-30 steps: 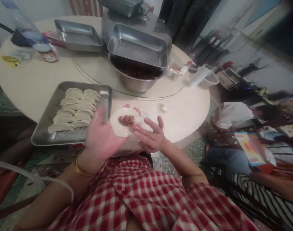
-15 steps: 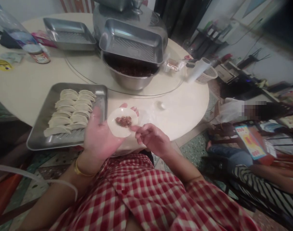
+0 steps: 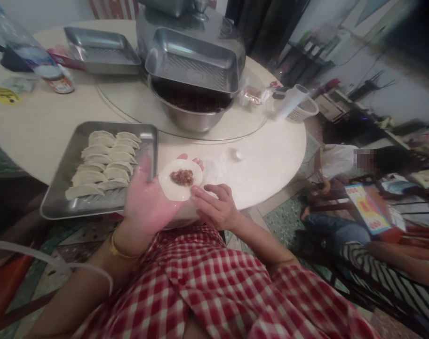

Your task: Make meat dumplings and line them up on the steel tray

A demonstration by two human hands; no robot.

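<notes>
While my left hand (image 3: 146,201) lies palm up, spread nearly flat, a round dough wrapper (image 3: 174,193) rests across its fingers, with a mound of filling (image 3: 182,177) on top. I have nothing clenched there; the palm simply bears it from underneath. My right hand (image 3: 216,205) is half curled, its fingertips just at the wrapper's near right edge. Whether they touch or pinch that edge, I cannot tell.

I judge the wrapper to be light, limp and easily stretched, so a hard tug or a poking nail could tear it. Its rim is the place to take hold, between thumb and finger pads, well away from the filling, whose moisture would probably make the dough slippery. The filling looks loose enough to slide if I tip my palm.

The dough is pale and smooth, with a faint sheen; the filling is reddish brown, coarse and lumpy. Left of my hands, dumplings (image 3: 89,177) sit in two overlapping rows, plump half-moons with thin edges, in a shallow metal tray (image 3: 57,200) with rounded corners. Beyond my hands, a rounded metal bowl (image 3: 196,121) holds something dark and crumbly-looking, and another tray (image 3: 196,73) with a ridged bottom tilts over it. Under everything, the table (image 3: 267,174) is pale and smooth.
</notes>
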